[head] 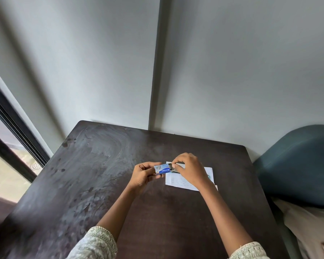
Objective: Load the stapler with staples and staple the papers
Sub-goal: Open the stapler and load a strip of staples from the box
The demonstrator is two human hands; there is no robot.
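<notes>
the dark table (94,184) carries the white papers (178,181), which lie flat and unstapled, and everything else is placed against them. both hands are held just above the papers' left edge. the left hand (141,176) is closed around a small blue staple box (162,169), thumb on top and fingers underneath. the right hand (189,170) pinches with its fingertips at the box's right end, where a grey inner tray or strip seems to be sliding out; it is too small to tell which. the box's long axis runs left to right, its open end pointing toward the right hand and over the papers. a small greenish object peeks out beside the right wrist on the papers, possibly the stapler, but i cannot tell. by my judgement the task is at an early stage: staples are only being taken out, with loading and stapling left to do.
</notes>
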